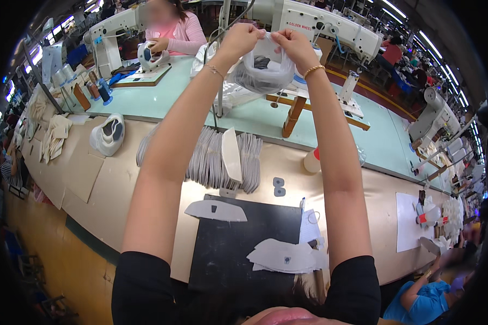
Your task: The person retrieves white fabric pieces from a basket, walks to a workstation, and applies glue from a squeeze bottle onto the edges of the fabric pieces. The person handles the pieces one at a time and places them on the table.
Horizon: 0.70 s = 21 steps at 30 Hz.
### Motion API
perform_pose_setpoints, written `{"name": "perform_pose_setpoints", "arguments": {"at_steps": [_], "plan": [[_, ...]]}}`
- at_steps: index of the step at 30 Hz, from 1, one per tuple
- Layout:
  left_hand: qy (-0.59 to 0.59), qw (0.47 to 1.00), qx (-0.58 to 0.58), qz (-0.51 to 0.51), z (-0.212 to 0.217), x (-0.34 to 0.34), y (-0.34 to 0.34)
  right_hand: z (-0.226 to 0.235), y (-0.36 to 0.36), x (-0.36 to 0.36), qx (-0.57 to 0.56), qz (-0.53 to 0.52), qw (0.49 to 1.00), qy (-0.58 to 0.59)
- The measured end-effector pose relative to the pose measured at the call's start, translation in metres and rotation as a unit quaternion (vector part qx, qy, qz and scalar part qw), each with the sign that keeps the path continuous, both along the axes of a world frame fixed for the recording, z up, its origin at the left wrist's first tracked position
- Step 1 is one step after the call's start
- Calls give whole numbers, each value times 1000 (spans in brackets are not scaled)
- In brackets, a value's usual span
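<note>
Plastic bag, clear and thin, with dark pieces showing through its lower part, is held up at the far middle of the scene, above the pale green table. Its top edge is pinched by the left hand on the left side and by the right hand on the right side, the fingers of each closed tight on the film, so that the bag hangs between them. A thin bracelet is worn on the left wrist and a gold bangle on the right. Both bare forearms are stretched far out from the near edge. Beneath them, on the tan bench, a row of grey flat pieces is stood on edge, with one white piece laid across it. Nearer, a black mat is seen, with a white cut piece at its far left corner and a small stack of white cut pieces at its near right. A white bag with a dark shoe part is placed at the left of the bench. White sewing machines are set at the far side, where a person in a pink top is seated.
</note>
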<state>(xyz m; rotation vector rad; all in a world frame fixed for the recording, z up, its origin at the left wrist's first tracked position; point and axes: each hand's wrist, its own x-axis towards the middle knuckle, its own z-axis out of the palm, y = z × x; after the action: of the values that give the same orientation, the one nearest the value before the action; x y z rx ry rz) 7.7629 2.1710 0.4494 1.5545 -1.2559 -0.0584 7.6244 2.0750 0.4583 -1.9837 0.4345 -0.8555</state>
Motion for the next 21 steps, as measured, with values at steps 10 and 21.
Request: {"name": "perform_pose_setpoints", "arguments": {"at_steps": [10,21], "plan": [[7,999,-10,49,-2,43,-59,4,-62,62,-117,-84,989,25],[-18,996,-39,75,-20,18,-40,-26,-35,63,-209,-190,959,-13]]}}
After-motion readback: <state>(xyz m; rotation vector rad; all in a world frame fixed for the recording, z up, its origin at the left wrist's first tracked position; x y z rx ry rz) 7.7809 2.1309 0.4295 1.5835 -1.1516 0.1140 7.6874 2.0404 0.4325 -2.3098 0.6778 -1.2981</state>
